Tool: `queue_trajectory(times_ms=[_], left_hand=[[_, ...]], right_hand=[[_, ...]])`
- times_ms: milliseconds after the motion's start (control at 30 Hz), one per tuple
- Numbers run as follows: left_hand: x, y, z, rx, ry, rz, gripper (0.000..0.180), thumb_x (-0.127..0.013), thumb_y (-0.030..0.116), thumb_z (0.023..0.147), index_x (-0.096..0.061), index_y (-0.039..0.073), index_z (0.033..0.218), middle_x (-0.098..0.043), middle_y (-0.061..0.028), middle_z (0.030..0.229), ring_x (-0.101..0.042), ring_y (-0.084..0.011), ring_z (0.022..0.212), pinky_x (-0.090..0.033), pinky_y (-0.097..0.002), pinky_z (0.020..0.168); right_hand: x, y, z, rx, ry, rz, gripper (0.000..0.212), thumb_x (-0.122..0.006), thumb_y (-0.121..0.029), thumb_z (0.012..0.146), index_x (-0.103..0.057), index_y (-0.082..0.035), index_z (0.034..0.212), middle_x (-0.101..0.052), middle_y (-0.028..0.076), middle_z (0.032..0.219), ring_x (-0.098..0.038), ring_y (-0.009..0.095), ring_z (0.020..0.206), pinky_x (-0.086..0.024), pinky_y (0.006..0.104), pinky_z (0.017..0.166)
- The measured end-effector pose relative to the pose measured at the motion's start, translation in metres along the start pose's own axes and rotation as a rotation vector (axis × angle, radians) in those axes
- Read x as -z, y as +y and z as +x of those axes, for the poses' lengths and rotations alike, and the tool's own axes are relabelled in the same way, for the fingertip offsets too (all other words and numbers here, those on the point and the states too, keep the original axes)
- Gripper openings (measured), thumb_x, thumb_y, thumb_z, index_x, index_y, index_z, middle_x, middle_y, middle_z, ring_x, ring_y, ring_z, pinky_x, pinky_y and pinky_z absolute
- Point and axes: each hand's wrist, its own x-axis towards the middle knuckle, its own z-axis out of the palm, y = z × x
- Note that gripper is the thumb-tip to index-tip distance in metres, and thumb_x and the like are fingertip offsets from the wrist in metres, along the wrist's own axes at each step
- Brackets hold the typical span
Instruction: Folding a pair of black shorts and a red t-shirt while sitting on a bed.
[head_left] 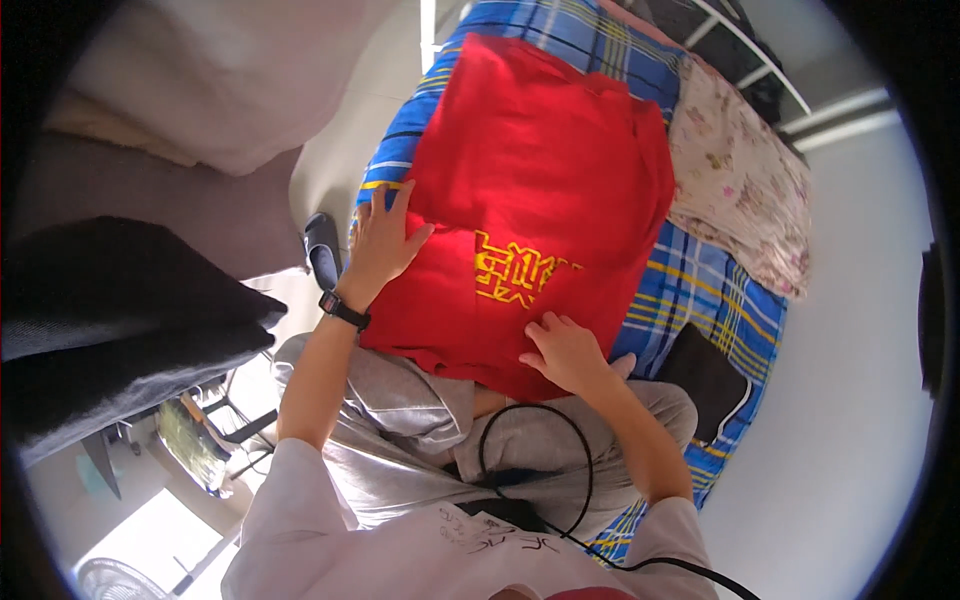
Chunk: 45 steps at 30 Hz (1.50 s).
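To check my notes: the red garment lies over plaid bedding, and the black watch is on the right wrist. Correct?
Wrong side: the head view shows the black watch on the left wrist. The red garment does lie over plaid bedding.

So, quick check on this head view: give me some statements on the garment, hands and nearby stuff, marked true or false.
1. The red fabric garment lies on blue plaid cloth bedding. True.
2. A black-strapped wristwatch is on the right wrist. False: the wristwatch is on the left wrist.
3. The left grip is at the garment's left edge. True.
4. The pale floral cloth lies left of the garment. False: the floral cloth lies to its right.
5. The dark grey slipper is on the bedding. False: the slipper is on the floor.
6. The right grip is nearer the person than the yellow outlined lettering. True.
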Motion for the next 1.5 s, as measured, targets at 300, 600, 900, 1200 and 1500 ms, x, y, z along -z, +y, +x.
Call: queue_trajectory(times_ms=[300, 600, 900, 1200, 1500], left_hand=[[-0.009, 0.017, -0.011, 0.014, 0.063, 0.065, 0.082, -0.076, 0.035, 0.082, -0.037, 0.015, 0.15, -0.039, -0.0239, 0.147, -0.045, -0.0447, 0.127, -0.042, -0.0556, 0.103], [-0.057, 0.123, -0.12, -0.63, -0.061, -0.253, 0.062, -0.065, 0.048, 0.088, -0.051, 0.021, 0.143, -0.03, -0.0158, 0.157, -0.019, -0.0491, 0.146, -0.019, -0.0762, 0.109], [-0.083, 0.138, -0.146, -0.854, -0.368, 0.119, 0.051, -0.053, 0.024, 0.091, -0.054, 0.013, 0.14, -0.036, -0.0082, 0.158, -0.021, -0.0381, 0.149, -0.013, -0.077, 0.111], [-0.084, 0.13, -0.127, -0.872, -0.402, 0.132, 0.051, -0.052, 0.027, 0.092, -0.051, 0.019, 0.142, -0.032, -0.0043, 0.16, -0.022, -0.0317, 0.149, -0.016, -0.0732, 0.113], [-0.085, 0.132, -0.126, -0.845, -0.431, 0.098, 0.05, -0.052, 0.026, 0.091, -0.052, 0.018, 0.14, -0.031, -0.0045, 0.159, -0.022, -0.0325, 0.149, -0.018, -0.0731, 0.113]], right_hand=[[-0.014, 0.007, 0.019, -0.016, -0.018, -0.086, 0.038, -0.071, -0.039, 0.084, -0.061, -0.007, 0.102, -0.062, 0.016, 0.093, -0.065, 0.035, 0.091, -0.055, 0.0452, 0.071], [0.067, 0.085, 0.029, -0.031, -0.567, 0.732, 0.034, -0.062, -0.031, 0.098, -0.06, -0.008, 0.124, -0.066, 0.003, 0.102, -0.062, 0.015, 0.093, -0.051, 0.0302, 0.083], [0.157, 0.297, 0.142, -0.354, 0.327, -0.045, 0.029, -0.065, -0.014, 0.088, -0.066, -0.017, 0.117, -0.068, 0.013, 0.108, -0.066, 0.033, 0.094, -0.054, 0.0407, 0.081], [0.182, 0.37, 0.184, -0.113, 0.427, -0.469, 0.031, -0.071, -0.021, 0.078, -0.074, -0.016, 0.108, -0.06, 0.018, 0.128, -0.052, 0.035, 0.125, -0.046, 0.0481, 0.1], [0.216, 0.45, 0.111, -0.595, 0.217, 0.182, 0.042, -0.068, -0.041, 0.088, -0.075, -0.003, 0.106, -0.073, 0.014, 0.102, -0.066, 0.024, 0.1, -0.048, 0.0346, 0.092]])
